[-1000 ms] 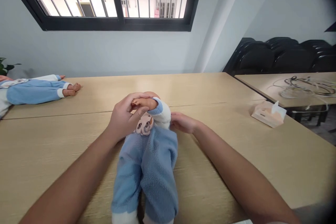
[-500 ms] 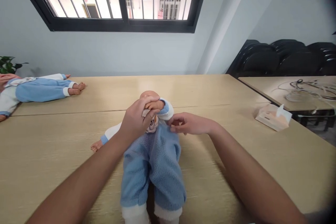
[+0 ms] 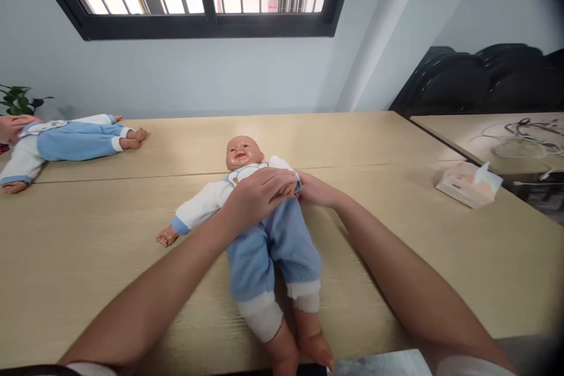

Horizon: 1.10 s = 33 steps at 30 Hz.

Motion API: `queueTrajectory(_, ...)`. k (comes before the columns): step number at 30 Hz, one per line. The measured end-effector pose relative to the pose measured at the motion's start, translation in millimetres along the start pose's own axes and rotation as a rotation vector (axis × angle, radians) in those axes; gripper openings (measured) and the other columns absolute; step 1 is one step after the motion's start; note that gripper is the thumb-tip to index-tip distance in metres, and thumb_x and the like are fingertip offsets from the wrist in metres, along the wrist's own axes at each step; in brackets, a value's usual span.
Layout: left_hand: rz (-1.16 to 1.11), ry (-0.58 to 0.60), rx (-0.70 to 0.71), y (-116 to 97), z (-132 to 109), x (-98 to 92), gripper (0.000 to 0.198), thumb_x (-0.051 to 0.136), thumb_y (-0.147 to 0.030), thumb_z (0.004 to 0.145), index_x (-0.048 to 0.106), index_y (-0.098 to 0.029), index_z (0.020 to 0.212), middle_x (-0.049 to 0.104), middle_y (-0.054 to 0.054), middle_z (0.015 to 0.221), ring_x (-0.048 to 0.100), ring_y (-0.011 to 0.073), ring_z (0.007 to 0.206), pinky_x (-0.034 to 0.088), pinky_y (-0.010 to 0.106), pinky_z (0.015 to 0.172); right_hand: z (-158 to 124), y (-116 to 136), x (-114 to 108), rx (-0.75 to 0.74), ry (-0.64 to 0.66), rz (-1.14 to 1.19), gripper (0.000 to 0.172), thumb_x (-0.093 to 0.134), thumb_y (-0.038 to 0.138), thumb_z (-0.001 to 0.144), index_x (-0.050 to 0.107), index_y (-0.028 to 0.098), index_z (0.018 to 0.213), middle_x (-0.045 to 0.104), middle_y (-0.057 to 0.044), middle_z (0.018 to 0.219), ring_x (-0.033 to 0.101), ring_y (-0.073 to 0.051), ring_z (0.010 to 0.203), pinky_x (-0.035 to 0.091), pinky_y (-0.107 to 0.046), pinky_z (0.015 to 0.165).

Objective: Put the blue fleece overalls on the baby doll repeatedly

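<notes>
A baby doll (image 3: 253,258) in a white and blue fleece outfit lies on its back on the table, its head away from me and its bare feet toward me. Across its belly, my left hand (image 3: 259,195) is closed round the doll's small hand (image 3: 288,188). My right hand (image 3: 316,190) grips the sleeve of that same arm beside the blue cuff; most of its fingertips are hidden behind the sleeve. The doll's other arm (image 3: 200,207) stretches out over the table to the left.
A second doll (image 3: 81,140) in a like outfit lies at the far left, another person's hand (image 3: 17,127) by its upper end. A tissue box (image 3: 467,185) stands at the right. Cables (image 3: 526,135) lie on a side table, with stacked black chairs (image 3: 480,79) behind.
The doll's held arm has come down from near its face to its belly, uncovering the face. Both my hands have shifted right and now meet at that arm. The doll's feet have come into view.
</notes>
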State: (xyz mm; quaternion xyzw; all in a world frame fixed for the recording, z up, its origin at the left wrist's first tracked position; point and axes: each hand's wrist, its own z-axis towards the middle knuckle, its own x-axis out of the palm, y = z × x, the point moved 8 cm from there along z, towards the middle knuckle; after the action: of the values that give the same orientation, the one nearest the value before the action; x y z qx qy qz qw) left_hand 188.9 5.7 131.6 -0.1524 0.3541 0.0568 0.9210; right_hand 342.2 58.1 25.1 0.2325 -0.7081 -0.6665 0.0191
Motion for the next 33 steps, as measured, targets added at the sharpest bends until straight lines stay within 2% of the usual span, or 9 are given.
queueTrajectory(2, 0.01, 0.062, 0.031, -6, 7, 16.2, 0.022, 0.061, -0.019, 0.1, 0.066, -0.02, 0.12, 0.074, 0.008, 0.123, 0.068, 0.0215, 0.114, 0.053, 0.037, 0.098, -3, -6, -3, 0.065, 0.014, 0.139, 0.02, 0.064, 0.041, 0.09, 0.066, 0.021, 0.096, 0.068, -0.001, 0.078, 0.061, -0.017, 0.068, 0.05, -0.026, 0.056)
queueTrajectory(6, 0.066, 0.273, 0.131, -20, 16, 57.8, 0.016, 0.06, -0.013, 0.097, 0.071, -0.019, 0.108, 0.075, 0.008, 0.109, 0.068, 0.0234, 0.107, 0.053, 0.039, 0.093, -12, -17, -6, 0.133, 0.109, 0.408, 0.054, 0.04, 0.069, 0.099, 0.063, 0.021, 0.1, 0.073, -0.007, 0.081, 0.068, -0.021, 0.066, 0.057, -0.031, 0.054)
queueTrajectory(9, 0.058, 0.406, 0.182, -31, 16, 75.8, 0.014, 0.064, -0.015, 0.094, 0.071, -0.016, 0.106, 0.074, 0.01, 0.109, 0.067, 0.0254, 0.109, 0.054, 0.041, 0.095, -20, -27, -7, 0.222, 0.186, 0.466, 0.051, 0.046, 0.069, 0.099, 0.06, 0.021, 0.11, 0.073, -0.004, 0.076, 0.067, -0.02, 0.055, 0.055, -0.031, 0.044)
queueTrajectory(14, -0.051, 0.336, 0.094, -54, -3, 39.1, 0.031, 0.062, -0.026, 0.099, 0.062, -0.023, 0.129, 0.071, 0.007, 0.127, 0.063, 0.0246, 0.121, 0.05, 0.044, 0.107, -27, -29, -15, 0.227, 0.178, 0.406, 0.037, 0.069, 0.046, 0.093, 0.057, 0.024, 0.12, 0.067, 0.004, 0.063, 0.052, -0.014, 0.038, 0.043, -0.023, 0.033)
queueTrajectory(17, 0.01, 0.222, 0.01, -69, -39, 0.8, 0.026, 0.061, -0.026, 0.1, 0.061, -0.024, 0.125, 0.072, 0.006, 0.118, 0.063, 0.024, 0.116, 0.051, 0.044, 0.106, -24, -26, -22, 0.162, 0.115, 0.429, 0.037, 0.071, 0.041, 0.09, 0.063, 0.022, 0.121, 0.077, -0.004, 0.088, 0.068, -0.018, 0.065, 0.058, -0.027, 0.054)
queueTrajectory(21, 0.136, 0.099, -0.016, -93, -106, -33.3, 0.014, 0.07, -0.025, 0.094, 0.058, -0.021, 0.099, 0.07, 0.006, 0.1, 0.064, 0.0255, 0.106, 0.054, 0.043, 0.098, -20, -30, -38, 0.147, 0.014, 0.319, 0.041, 0.072, 0.04, 0.086, 0.069, 0.023, 0.123, 0.077, -0.008, 0.115, 0.071, -0.024, 0.092, 0.061, -0.031, 0.071)
queueTrajectory(27, 0.161, 0.128, -0.302, -94, -177, -35.0, 0.015, 0.069, -0.026, 0.094, 0.058, -0.021, 0.103, 0.069, 0.008, 0.1, 0.067, 0.0245, 0.093, 0.059, 0.04, 0.08, -26, -19, -51, 0.14, -0.084, 0.005, 0.045, 0.067, 0.046, 0.091, 0.07, 0.025, 0.131, 0.078, -0.007, 0.108, 0.07, -0.021, 0.083, 0.054, -0.026, 0.063)
queueTrajectory(31, 0.099, 0.133, -0.382, -89, -187, -29.2, 0.021, 0.069, -0.028, 0.094, 0.059, -0.022, 0.111, 0.072, 0.008, 0.106, 0.071, 0.0249, 0.095, 0.063, 0.04, 0.08, -25, -7, -51, 0.077, -0.135, -0.147, 0.035, 0.066, 0.039, 0.09, 0.073, 0.021, 0.12, 0.077, -0.007, 0.107, 0.068, -0.02, 0.084, 0.052, -0.025, 0.064)
queueTrajectory(33, 0.104, 0.112, -0.368, -88, -185, -28.3, 0.016, 0.067, -0.028, 0.095, 0.06, -0.023, 0.108, 0.072, 0.007, 0.104, 0.072, 0.0245, 0.093, 0.063, 0.04, 0.078, -24, -4, -49, 0.112, -0.153, -0.241, 0.027, 0.063, 0.036, 0.09, 0.075, 0.018, 0.106, 0.076, -0.008, 0.09, 0.066, -0.021, 0.075, 0.05, -0.028, 0.061)
